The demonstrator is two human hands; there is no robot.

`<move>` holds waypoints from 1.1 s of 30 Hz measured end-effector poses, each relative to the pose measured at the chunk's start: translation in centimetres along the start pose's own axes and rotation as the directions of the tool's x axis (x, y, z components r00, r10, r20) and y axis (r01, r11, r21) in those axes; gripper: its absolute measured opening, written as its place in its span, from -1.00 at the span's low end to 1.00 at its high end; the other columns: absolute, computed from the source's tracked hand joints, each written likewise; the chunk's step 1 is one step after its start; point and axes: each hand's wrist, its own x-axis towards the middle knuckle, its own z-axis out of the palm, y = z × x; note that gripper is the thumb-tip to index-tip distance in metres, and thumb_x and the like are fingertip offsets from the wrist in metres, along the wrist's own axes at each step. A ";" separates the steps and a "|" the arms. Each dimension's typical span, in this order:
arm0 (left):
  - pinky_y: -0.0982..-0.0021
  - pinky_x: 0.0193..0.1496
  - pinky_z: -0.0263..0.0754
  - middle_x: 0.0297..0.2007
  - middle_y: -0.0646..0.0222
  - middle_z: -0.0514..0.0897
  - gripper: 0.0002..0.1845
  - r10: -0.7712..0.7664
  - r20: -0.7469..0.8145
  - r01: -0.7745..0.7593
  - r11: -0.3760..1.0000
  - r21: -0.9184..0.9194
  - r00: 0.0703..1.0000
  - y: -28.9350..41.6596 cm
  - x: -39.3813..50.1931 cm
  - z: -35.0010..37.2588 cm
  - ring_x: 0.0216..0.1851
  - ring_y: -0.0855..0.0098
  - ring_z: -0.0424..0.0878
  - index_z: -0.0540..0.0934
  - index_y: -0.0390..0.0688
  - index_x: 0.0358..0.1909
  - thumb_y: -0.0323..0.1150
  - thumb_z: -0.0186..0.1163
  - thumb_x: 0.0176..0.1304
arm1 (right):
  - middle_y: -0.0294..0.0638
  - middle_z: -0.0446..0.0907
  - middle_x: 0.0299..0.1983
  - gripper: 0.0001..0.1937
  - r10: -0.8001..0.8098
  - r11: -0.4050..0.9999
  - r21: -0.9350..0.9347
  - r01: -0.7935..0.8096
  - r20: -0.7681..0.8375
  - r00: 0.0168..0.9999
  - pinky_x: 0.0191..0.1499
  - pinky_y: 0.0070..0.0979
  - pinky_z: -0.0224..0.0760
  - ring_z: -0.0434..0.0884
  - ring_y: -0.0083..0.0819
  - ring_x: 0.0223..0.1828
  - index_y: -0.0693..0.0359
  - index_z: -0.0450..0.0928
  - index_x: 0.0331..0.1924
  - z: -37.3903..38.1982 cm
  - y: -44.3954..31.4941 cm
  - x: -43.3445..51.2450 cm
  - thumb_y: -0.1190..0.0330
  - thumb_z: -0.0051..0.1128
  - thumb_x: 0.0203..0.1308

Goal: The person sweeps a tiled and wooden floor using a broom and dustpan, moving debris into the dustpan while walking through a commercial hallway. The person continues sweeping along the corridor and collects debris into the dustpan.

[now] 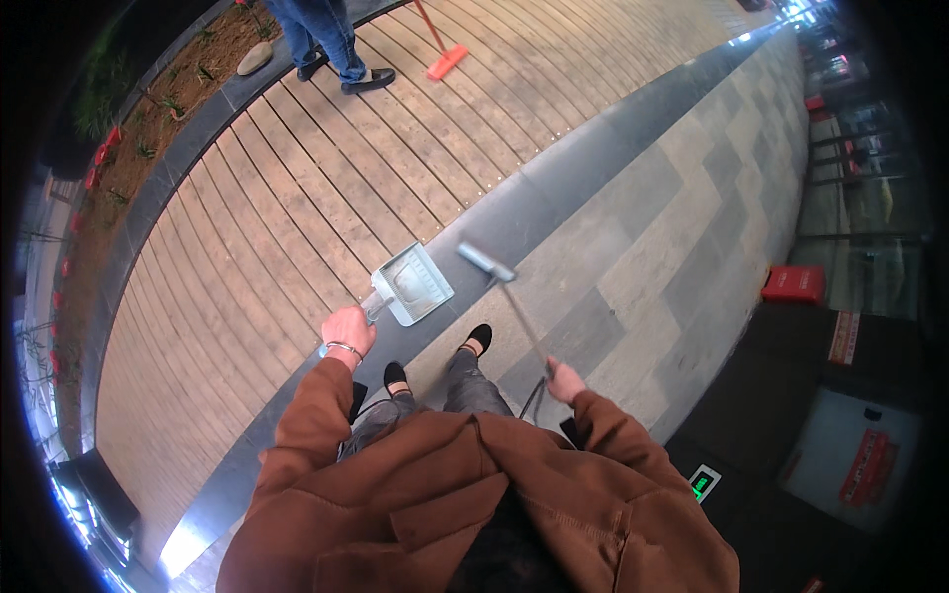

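Note:
My left hand, with a bracelet at the wrist, grips the handle of a light grey-blue dustpan. The pan hangs over or rests on the dark stone strip beside the wooden deck; which of the two I cannot tell. Inside the pan there is some greyish dirt. My right hand is closed around the thin stick of a broom. The broom's pale head is blurred and lies just right of the dustpan, apart from it, above the border of dark stone and grey paving.
A person in jeans stands on the wooden deck near an orange broom. Beyond them runs a planted soil bed with a stone curb. Patterned paving stretches to the right, where a red box stands by the shopfront.

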 end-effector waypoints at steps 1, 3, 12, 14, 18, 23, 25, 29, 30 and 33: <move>0.16 -0.25 0.52 -0.40 0.09 0.65 -0.76 -0.003 -0.012 0.003 1.000 -0.010 1.000 0.5 0.3 0.1 -0.32 0.07 0.61 0.64 -0.19 -0.45 -0.23 0.19 -0.07 | 0.18 0.54 -0.15 -0.43 -0.054 0.998 -0.026 0.055 0.063 0.997 -0.02 -0.21 0.38 0.51 0.06 -0.04 0.14 0.25 0.24 -0.1 0.3 -1.2 0.42 -0.04 0.03; 0.13 -0.27 0.50 -0.45 0.06 0.63 -0.76 -0.013 -0.034 0.012 1.000 -0.024 0.999 0.8 0.6 0.1 -0.34 0.04 0.60 0.62 -0.20 -0.52 -0.21 0.18 -0.08 | 0.19 0.55 -0.19 -0.43 -0.086 0.995 0.065 0.080 0.098 0.992 -0.06 -0.22 0.40 0.52 0.06 -0.07 0.14 0.27 0.23 -0.3 0.6 -2.5 0.42 -0.02 0.02; 0.18 -0.22 0.51 -0.36 0.13 0.65 -0.73 -0.124 0.023 0.125 0.992 -0.020 0.992 1.2 0.4 -0.7 -0.26 0.11 0.61 0.64 -0.19 -0.42 -0.20 0.19 -0.05 | 0.14 0.56 -0.22 -0.48 -0.208 0.973 0.072 0.220 -0.145 0.967 -0.04 -0.20 0.39 0.52 0.06 -0.09 0.06 0.34 0.17 -7.7 4.1 0.5 0.43 0.00 0.01; 0.17 -0.22 0.51 -0.36 0.12 0.65 -0.73 -0.150 0.029 0.151 0.988 -0.024 0.988 1.2 0.1 -0.8 -0.26 0.11 0.61 0.64 -0.19 -0.41 -0.19 0.20 -0.05 | 0.12 0.56 -0.20 -0.45 -0.134 0.990 -0.074 0.122 -0.186 0.973 -0.02 -0.17 0.39 0.52 0.09 -0.10 0.09 0.27 0.21 -9.1 3.0 3.5 0.42 -0.02 0.02; 0.17 -0.21 0.52 -0.36 0.11 0.65 -0.72 -0.176 0.029 0.176 0.984 0.005 0.984 1.5 0.1 -0.5 -0.27 0.11 0.61 0.64 -0.20 -0.40 -0.19 0.20 -0.05 | 0.10 0.56 -0.17 -0.47 -0.043 0.989 -0.147 0.024 -0.128 0.991 -0.02 -0.14 0.39 0.53 0.07 -0.11 0.16 0.22 0.21 -10.8 0.1 8.7 0.41 -0.10 0.06; 0.18 -0.20 0.52 -0.35 0.12 0.65 -0.71 -0.196 0.047 0.195 0.981 0.017 0.980 2.6 0.7 -0.3 -0.26 0.12 0.61 0.64 -0.20 -0.41 -0.17 0.22 -0.05 | 0.08 0.56 -0.14 -0.48 -0.064 0.939 -0.319 0.126 0.199 0.978 -0.04 -0.14 0.39 0.55 -0.01 -0.08 0.12 0.21 0.23 -8.0 -0.8 5.7 0.42 -0.21 0.09; 0.18 -0.19 0.52 -0.35 0.12 0.65 -0.70 -0.201 0.055 0.201 0.980 0.012 0.978 2.9 0.7 -0.3 -0.25 0.12 0.62 0.64 -0.20 -0.41 -0.16 0.23 -0.05 | 0.08 0.56 -0.13 -0.46 -0.085 0.950 -0.270 0.154 0.250 0.965 -0.03 -0.15 0.39 0.54 -0.01 -0.06 0.06 0.22 0.24 -7.5 -0.5 4.1 0.43 -0.18 0.07; 0.18 -0.20 0.52 -0.35 0.13 0.66 -0.69 -0.203 0.046 0.201 0.979 0.033 0.978 2.7 0.3 -0.5 -0.25 0.12 0.62 0.64 -0.20 -0.40 -0.15 0.24 -0.05 | 0.06 0.55 -0.10 -0.42 -0.252 0.956 -0.086 0.279 0.241 0.937 -0.03 -0.16 0.39 0.52 0.00 -0.04 -0.04 0.24 0.25 -9.2 0.6 2.5 0.44 -0.11 0.04; 0.18 -0.20 0.52 -0.36 0.13 0.66 -0.70 -0.204 0.041 0.203 0.979 0.038 0.978 2.5 0.1 -0.4 -0.25 0.12 0.62 0.64 -0.20 -0.41 -0.15 0.24 -0.05 | 0.12 0.55 -0.21 -0.41 -0.266 0.958 -0.053 0.282 0.202 0.942 -0.10 -0.17 0.38 0.53 0.03 -0.12 0.07 0.26 0.23 -9.8 0.9 2.2 0.42 0.00 -0.01; 0.18 -0.21 0.52 -0.36 0.13 0.66 -0.69 -0.219 -0.015 0.218 0.976 -0.017 0.976 1.7 -0.7 -0.2 -0.26 0.12 0.62 0.63 -0.20 -0.41 -0.14 0.24 -0.05 | 0.11 0.55 -0.20 -0.42 -0.234 0.956 -0.157 0.250 0.111 0.966 -0.09 -0.16 0.39 0.53 0.05 -0.13 0.07 0.27 0.23 -11.8 1.7 2.3 0.41 0.00 0.00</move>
